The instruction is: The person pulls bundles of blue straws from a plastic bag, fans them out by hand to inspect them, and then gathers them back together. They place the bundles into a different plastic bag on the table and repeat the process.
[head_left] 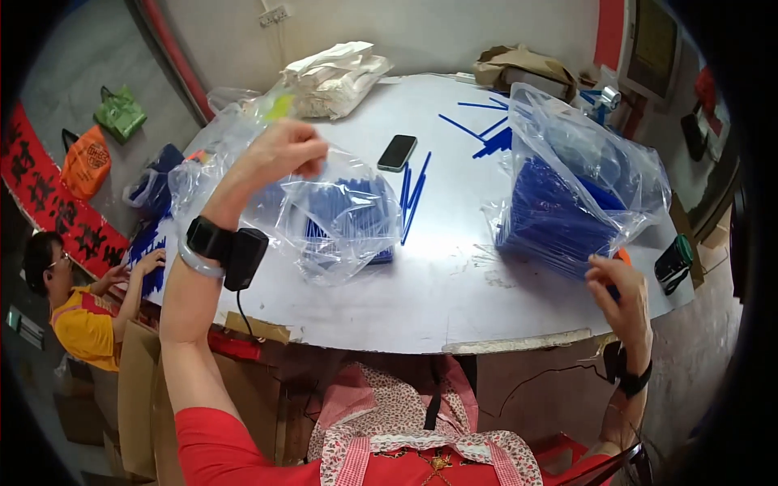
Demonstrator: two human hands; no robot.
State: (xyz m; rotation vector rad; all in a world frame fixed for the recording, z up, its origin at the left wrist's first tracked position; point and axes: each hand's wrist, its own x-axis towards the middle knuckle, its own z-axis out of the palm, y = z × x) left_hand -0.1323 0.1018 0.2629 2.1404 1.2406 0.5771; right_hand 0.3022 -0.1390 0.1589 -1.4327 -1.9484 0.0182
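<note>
My left hand is raised over the table and pinches the top of a clear plastic bag that holds a bundle of blue sticks. The bag hangs from my fingers with its bottom on the grey round table. My right hand is at the table's right edge, fingers curled against the lower corner of a second, larger clear bag packed with blue sticks; a small orange thing shows by my fingers, and whether I grip it I cannot tell.
A black phone lies mid-table beside loose blue sticks; more sticks lie farther back. Crumpled white bags and a brown paper package sit at the far edge. Another person works at the left.
</note>
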